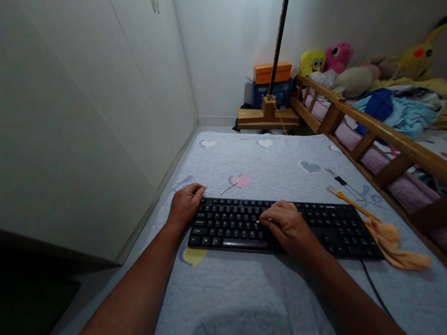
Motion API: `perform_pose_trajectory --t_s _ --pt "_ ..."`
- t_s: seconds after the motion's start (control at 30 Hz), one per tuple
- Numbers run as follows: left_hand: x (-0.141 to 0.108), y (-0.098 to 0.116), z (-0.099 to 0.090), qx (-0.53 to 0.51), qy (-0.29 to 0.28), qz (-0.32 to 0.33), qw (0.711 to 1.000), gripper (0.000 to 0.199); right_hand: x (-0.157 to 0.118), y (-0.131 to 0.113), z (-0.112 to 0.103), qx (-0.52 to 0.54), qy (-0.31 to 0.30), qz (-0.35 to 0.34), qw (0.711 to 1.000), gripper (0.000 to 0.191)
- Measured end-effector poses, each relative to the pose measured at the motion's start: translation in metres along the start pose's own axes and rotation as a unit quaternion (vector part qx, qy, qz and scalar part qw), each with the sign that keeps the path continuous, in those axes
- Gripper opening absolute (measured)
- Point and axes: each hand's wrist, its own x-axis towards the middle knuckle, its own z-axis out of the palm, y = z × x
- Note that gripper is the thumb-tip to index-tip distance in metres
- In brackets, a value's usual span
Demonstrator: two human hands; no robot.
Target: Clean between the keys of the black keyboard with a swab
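Note:
A black keyboard (230, 218) lies slightly slanted on the pale heart-patterned cover. My left hand (186, 203) is closed at its far left corner, fingers curled against the edge. Over the keys right of the middle is my right hand (287, 225), pinching a thin cotton swab (259, 221) whose white tip is down among the keys. The fingers hide most of that swab. Another cotton swab (229, 187) rests on the cover just beyond the keyboard, by a pink heart. To the right are a brush (347, 200) with an orange handle and an orange cloth (394, 244), close to the keyboard's right end.
A thin tool with a black band (339, 180) lies beyond the brush. The keyboard's cable (375, 290) runs toward me. A wooden bed rail (391, 141) borders the right side, with plush toys behind it. White cupboard doors (116, 93) stand left; a wooden-based stand (268, 116) is at the back.

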Motion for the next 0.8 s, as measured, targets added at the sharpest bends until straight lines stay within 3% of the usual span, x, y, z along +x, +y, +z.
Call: perform_pose_trajectory --t_s 0.3,0.47,0.8 --pt "0.001 -0.006 0.002 0.01 0.004 0.009 1.0 0.035 0.012 0.009 0.005 -0.01 0.02 0.07 0.997 0.017" --pt "0.001 -0.005 0.002 0.009 0.002 0.011 1.0 0.034 0.022 0.008 0.004 -0.025 -0.007 0.083 0.996 0.016" --pt "0.001 -0.003 0.001 0.012 -0.005 0.005 1.0 0.034 0.021 0.005 0.012 -0.007 0.016 0.076 0.997 0.016"
